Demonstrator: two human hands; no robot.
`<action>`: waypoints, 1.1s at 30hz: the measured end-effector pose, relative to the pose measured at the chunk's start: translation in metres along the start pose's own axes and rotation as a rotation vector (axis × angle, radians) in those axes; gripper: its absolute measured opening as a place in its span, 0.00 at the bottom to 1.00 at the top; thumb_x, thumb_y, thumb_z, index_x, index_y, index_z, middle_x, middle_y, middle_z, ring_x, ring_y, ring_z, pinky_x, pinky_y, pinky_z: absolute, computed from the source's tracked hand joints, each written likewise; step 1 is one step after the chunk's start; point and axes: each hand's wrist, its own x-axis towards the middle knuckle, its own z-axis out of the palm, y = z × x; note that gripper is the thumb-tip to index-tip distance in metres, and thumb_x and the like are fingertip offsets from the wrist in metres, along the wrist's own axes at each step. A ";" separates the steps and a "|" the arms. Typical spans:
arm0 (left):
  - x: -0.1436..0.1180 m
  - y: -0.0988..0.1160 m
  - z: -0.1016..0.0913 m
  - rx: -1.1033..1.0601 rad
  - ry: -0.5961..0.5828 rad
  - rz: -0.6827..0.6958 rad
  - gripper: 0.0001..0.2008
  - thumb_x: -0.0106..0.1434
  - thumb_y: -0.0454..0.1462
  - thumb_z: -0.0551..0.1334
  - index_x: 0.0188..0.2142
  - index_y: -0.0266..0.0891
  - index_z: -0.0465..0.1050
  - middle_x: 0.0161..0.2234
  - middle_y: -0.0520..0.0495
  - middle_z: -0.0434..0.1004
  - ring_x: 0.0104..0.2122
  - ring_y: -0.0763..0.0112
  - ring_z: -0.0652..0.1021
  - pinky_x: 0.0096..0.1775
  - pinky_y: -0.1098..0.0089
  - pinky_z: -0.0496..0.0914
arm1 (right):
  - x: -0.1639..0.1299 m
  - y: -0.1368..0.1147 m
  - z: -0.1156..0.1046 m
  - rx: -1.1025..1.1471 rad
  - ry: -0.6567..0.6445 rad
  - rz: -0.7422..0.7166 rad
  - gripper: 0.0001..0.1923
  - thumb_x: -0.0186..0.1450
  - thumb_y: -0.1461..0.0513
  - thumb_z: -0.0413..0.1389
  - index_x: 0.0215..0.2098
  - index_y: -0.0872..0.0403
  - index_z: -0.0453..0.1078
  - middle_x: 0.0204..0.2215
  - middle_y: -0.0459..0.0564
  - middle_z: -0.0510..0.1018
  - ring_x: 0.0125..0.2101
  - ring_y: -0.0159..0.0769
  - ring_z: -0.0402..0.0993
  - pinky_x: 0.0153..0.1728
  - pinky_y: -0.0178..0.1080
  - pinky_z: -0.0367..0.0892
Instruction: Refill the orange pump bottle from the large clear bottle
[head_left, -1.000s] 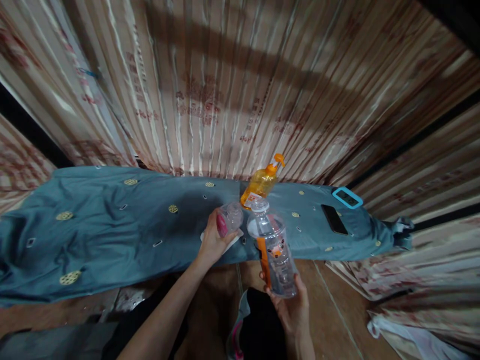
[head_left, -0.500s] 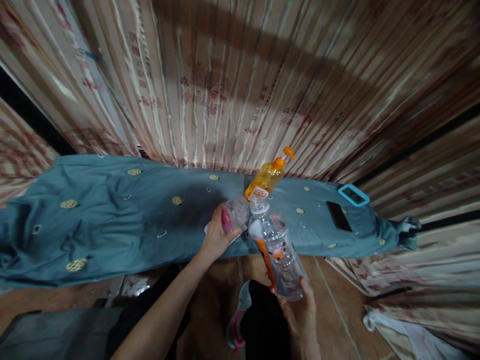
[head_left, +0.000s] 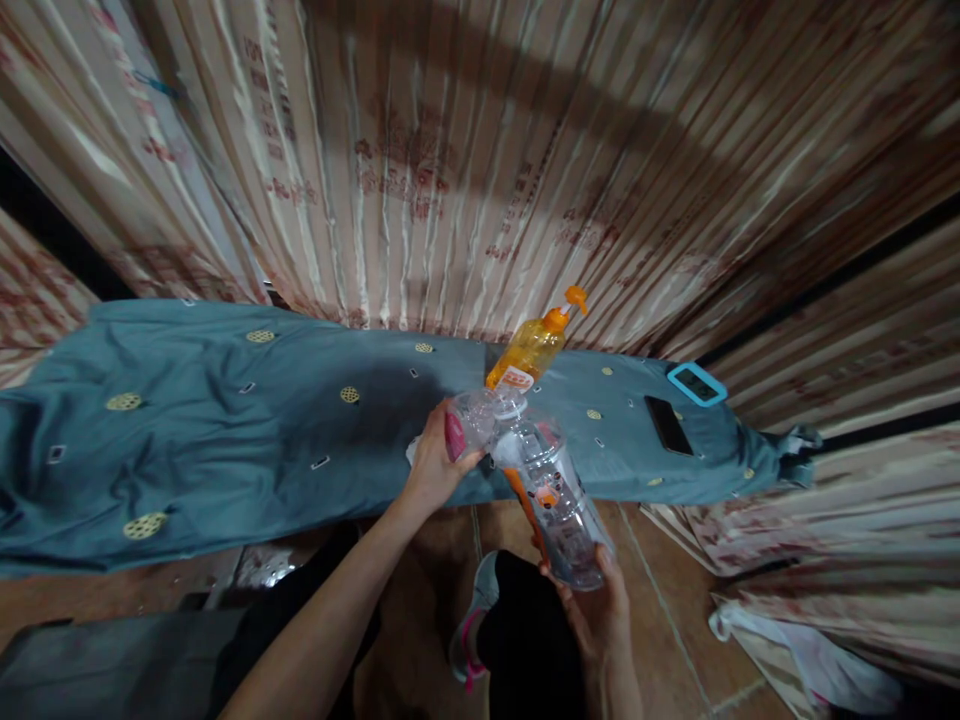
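Striped curtain behind teal-clothed counter (head_left: 225,420). Left hand (head_left: 435,465) grips clear cap (head_left: 472,425); right hand (head_left: 596,610) wraps clear bottle (head_left: 555,495). Keep bottle neck steady; soap dispenser (head_left: 534,345) at 12 o'clock.

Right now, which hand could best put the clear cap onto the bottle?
Probably the left hand: its fingers already pinch the clear cap beside the bottle top. The right hand grips the bottle's base.

Teal cloth (head_left: 225,440) dotted with little gold round motifs, curtain (head_left: 450,150) behind in beige and brown stripes with faded red print. Pump bottle (head_left: 532,350) is orange, clear bottle (head_left: 555,490) has an orange strap, and there's a turquoise-framed gadget (head_left: 696,384) next to a black phone (head_left: 666,424).
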 end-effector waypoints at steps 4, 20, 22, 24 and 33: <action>0.000 -0.002 -0.001 0.023 -0.006 0.014 0.41 0.53 0.42 0.74 0.64 0.38 0.63 0.62 0.33 0.74 0.63 0.46 0.76 0.66 0.47 0.68 | -0.003 -0.001 -0.002 -0.011 0.030 0.016 0.22 0.56 0.49 0.73 0.45 0.48 0.84 0.40 0.53 0.89 0.36 0.47 0.88 0.31 0.42 0.83; 0.001 0.001 -0.001 -0.008 -0.008 0.029 0.39 0.53 0.42 0.75 0.63 0.40 0.65 0.60 0.36 0.75 0.61 0.48 0.77 0.64 0.48 0.70 | -0.027 -0.021 -0.001 -0.084 0.093 -0.010 0.24 0.57 0.46 0.72 0.48 0.47 0.83 0.44 0.54 0.89 0.42 0.50 0.87 0.40 0.51 0.84; 0.001 0.002 -0.001 -0.004 -0.007 0.038 0.38 0.54 0.41 0.74 0.62 0.40 0.65 0.60 0.36 0.76 0.60 0.48 0.78 0.64 0.49 0.70 | -0.030 -0.021 -0.006 -0.081 0.093 -0.015 0.24 0.57 0.49 0.73 0.49 0.47 0.83 0.45 0.54 0.88 0.44 0.51 0.87 0.44 0.55 0.83; 0.001 0.002 -0.002 0.003 -0.008 0.046 0.37 0.54 0.40 0.73 0.62 0.39 0.66 0.59 0.36 0.76 0.60 0.48 0.78 0.63 0.49 0.70 | -0.034 -0.021 -0.010 -0.075 0.085 -0.019 0.25 0.56 0.51 0.73 0.51 0.45 0.82 0.48 0.53 0.88 0.46 0.52 0.86 0.47 0.57 0.82; 0.001 0.000 0.000 -0.034 -0.013 0.043 0.37 0.52 0.40 0.75 0.60 0.39 0.67 0.58 0.37 0.77 0.59 0.47 0.78 0.63 0.48 0.70 | -0.047 -0.032 -0.011 -0.107 0.075 -0.024 0.22 0.56 0.53 0.73 0.48 0.43 0.82 0.49 0.54 0.87 0.46 0.54 0.86 0.47 0.61 0.81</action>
